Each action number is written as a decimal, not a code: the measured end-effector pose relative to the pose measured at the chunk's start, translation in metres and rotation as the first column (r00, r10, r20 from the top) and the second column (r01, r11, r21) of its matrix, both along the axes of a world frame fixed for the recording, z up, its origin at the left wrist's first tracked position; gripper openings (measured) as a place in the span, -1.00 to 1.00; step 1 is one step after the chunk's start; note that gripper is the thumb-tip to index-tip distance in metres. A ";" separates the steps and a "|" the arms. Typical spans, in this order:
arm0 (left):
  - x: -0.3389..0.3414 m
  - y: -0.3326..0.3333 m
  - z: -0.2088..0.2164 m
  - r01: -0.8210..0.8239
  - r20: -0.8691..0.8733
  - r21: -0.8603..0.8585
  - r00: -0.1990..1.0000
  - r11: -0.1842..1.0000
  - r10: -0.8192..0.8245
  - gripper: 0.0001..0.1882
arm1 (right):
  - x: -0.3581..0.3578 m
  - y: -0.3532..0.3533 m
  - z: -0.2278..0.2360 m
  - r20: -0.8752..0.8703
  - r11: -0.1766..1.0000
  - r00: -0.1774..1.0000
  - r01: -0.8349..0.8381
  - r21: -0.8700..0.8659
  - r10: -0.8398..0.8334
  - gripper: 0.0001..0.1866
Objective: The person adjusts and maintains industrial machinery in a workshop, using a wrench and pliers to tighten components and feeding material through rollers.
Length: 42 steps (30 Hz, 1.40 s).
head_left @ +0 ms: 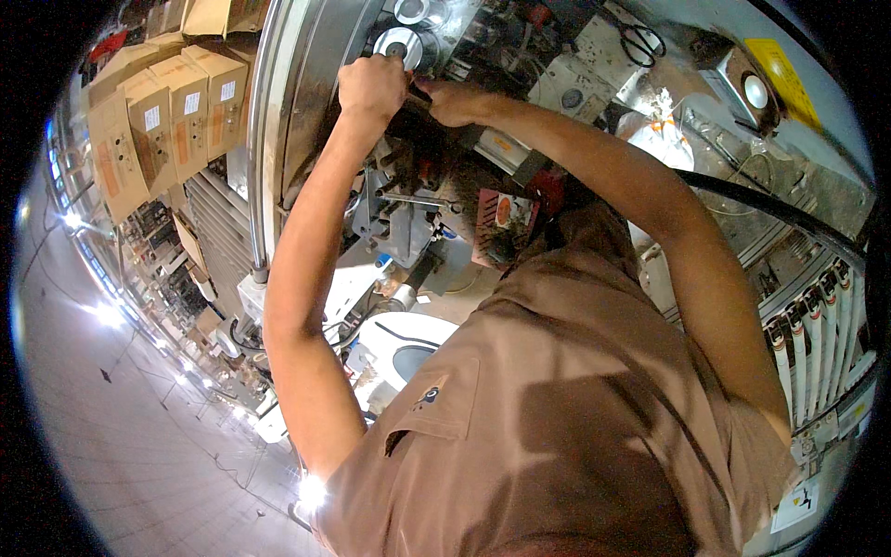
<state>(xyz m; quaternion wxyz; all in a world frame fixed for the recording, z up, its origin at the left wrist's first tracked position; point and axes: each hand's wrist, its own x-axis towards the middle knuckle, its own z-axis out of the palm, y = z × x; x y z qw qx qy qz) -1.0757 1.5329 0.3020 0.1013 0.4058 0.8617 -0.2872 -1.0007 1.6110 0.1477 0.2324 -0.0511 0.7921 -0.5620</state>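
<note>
Both my arms reach to the far edge of the view. My left hand (373, 88) is closed in a fist right beside a round silver disc with a dark centre (399, 46); what it grips, if anything, is hidden. My right hand (455, 102) is close by on the right, its fingers curled toward the left hand around something dark that I cannot make out. Another shiny metal ring (412, 10) lies just beyond the disc. Dark machinery surrounds both hands.
Brown cardboard boxes (186, 116) stand at left beyond a curved metal frame (263, 139). Black-handled scissors (640, 45) lie at the far right. A thick black cable (780, 212) runs along the right. Below my hands are metal brackets (401, 227) and a red box (504, 223).
</note>
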 end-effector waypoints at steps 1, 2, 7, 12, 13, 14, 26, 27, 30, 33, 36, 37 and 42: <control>0.002 -0.007 0.000 -0.014 -0.026 0.013 1.000 1.000 0.014 -0.81 | 0.001 -0.002 0.008 0.063 1.000 0.998 -0.011 -0.030 0.012 -0.19; 0.003 -0.011 0.001 -0.044 -0.022 0.009 0.999 0.999 0.044 -0.81 | 0.003 0.000 0.018 0.127 0.998 0.992 -0.016 -0.056 0.023 -0.19; 0.007 -0.001 0.007 -0.090 -0.006 0.042 0.996 0.995 0.091 -0.79 | -0.002 0.009 0.016 0.222 0.995 0.971 -0.092 0.029 0.084 -0.19; 0.004 -0.013 -0.001 -0.045 -0.005 0.072 0.999 0.996 0.045 -0.79 | 0.008 0.015 0.053 0.172 0.992 0.982 -0.091 0.084 0.075 -0.19; 0.003 -0.015 -0.005 -0.030 -0.009 0.083 0.999 0.996 0.031 -0.79 | 0.008 0.015 0.056 0.168 0.993 0.983 -0.083 0.082 0.069 -0.19; 0.001 -0.017 -0.009 -0.037 -0.013 0.067 0.999 0.997 0.038 -0.79 | 0.009 0.014 0.059 0.162 0.994 0.985 -0.077 0.080 0.063 -0.19; 0.005 -0.022 -0.003 -0.106 -0.003 0.081 0.994 0.991 0.106 -0.80 | 0.016 0.016 0.048 0.023 0.999 0.999 0.037 0.034 -0.038 -0.23; 0.006 -0.019 -0.001 -0.101 0.001 0.079 0.995 0.992 0.102 -0.80 | 0.015 0.015 0.045 0.049 0.998 0.998 0.044 0.042 -0.046 -0.23; 0.013 -0.023 0.004 -0.211 0.018 0.086 0.978 0.974 0.210 -0.71 | 0.018 0.011 0.060 0.063 0.990 0.997 0.037 0.135 -0.046 -0.24; 0.020 -0.028 0.012 -0.333 0.022 0.274 0.940 0.902 0.340 -0.56 | 0.019 0.015 0.040 -0.203 0.967 0.948 0.256 0.017 -0.247 -0.27; 0.033 -0.041 0.026 -0.438 0.103 0.473 0.889 0.765 0.446 -0.49 | 0.018 0.046 0.036 -0.507 0.789 0.647 0.603 -0.118 -0.570 -0.18; 0.037 -0.035 0.036 -0.472 0.151 0.513 0.872 0.717 0.466 -0.49 | 0.013 0.059 0.023 -0.621 0.681 0.434 0.696 -0.228 -0.652 -0.14; 0.069 -0.046 0.060 -0.481 0.247 0.633 0.868 0.607 0.431 -0.58 | 0.007 0.085 0.060 -0.250 0.816 0.815 0.393 -0.424 -0.523 -0.37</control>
